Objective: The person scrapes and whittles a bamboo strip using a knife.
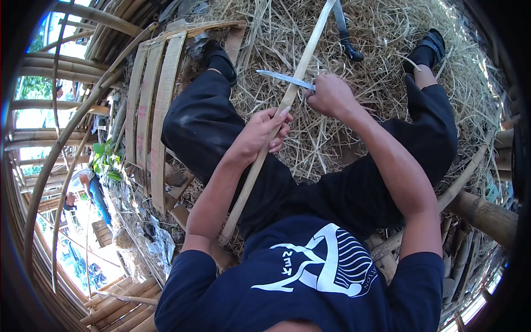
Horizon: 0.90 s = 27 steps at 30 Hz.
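A long pale bamboo strip [250, 185] runs diagonally from beside my left elbow up past the top edge of the view. My left hand [264, 133] is wrapped round it near its middle, above my lap. Just beyond, my right hand [330, 95] grips a knife [285, 78] by its handle, which is mostly hidden in the fist. The blade points left and lies across the strip, a little above my left hand. Whether the edge cuts into the strip cannot be made out.
Thin shavings [310, 138] cover the ground between my legs. A dark curved tool [344, 41] lies at the top. Wooden slats [145, 110] stand left of my leg, near a bamboo frame [66, 69]. A thick bamboo pole [484, 218] is at right. Another person [95, 191] is beyond the frame.
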Tool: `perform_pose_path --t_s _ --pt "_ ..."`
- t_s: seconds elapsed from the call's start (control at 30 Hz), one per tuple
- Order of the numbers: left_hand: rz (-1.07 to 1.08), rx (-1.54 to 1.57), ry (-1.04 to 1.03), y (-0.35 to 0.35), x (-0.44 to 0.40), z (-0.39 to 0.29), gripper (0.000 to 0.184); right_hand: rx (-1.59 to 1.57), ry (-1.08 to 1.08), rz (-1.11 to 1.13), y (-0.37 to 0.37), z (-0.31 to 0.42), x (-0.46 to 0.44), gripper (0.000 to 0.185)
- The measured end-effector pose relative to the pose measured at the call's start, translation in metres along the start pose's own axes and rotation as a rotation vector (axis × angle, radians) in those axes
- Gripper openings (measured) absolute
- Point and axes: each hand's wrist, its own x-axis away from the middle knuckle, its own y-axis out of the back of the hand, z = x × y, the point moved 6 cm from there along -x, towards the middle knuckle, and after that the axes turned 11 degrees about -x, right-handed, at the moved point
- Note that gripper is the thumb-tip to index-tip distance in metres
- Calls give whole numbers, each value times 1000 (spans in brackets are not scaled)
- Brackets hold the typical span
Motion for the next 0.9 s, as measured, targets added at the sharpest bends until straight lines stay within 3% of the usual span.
perform_pose_path --t_s 0.27,0.53,0.9 --pt "-36 -22 -2 9 -2 2 33 -7 97 55 -5 14 9 30" --pt "17 28 30 5 -3 1 40 -34 21 149 -3 17 13 23" --pt "123 130 42 -6 -6 0 18 -16 59 141 -14 14 21 21"
